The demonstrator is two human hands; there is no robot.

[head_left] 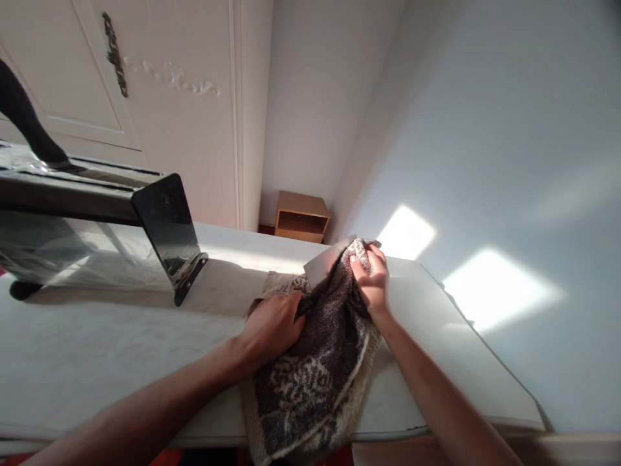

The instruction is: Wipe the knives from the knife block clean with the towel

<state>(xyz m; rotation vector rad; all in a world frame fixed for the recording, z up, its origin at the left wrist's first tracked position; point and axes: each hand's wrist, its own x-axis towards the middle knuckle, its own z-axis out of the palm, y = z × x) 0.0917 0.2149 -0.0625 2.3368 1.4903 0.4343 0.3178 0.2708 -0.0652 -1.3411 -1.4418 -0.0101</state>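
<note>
My left hand is closed around the black handle of a wide-bladed kitchen knife. The blade points away from me and to the right, partly covered by a brown and beige patterned towel. Bunched cloth from that towel is gripped in my right hand, pressed against the blade near its far end. The rest of the towel drapes toward me over the near edge of the white tabletop. Part of the blade's lower edge is hidden by the cloth.
At the left stands a knife block with clear sides and black ends, a black-handled knife in it. Behind are a white cabinet and a small wooden box shelf. A pale wall runs along the right.
</note>
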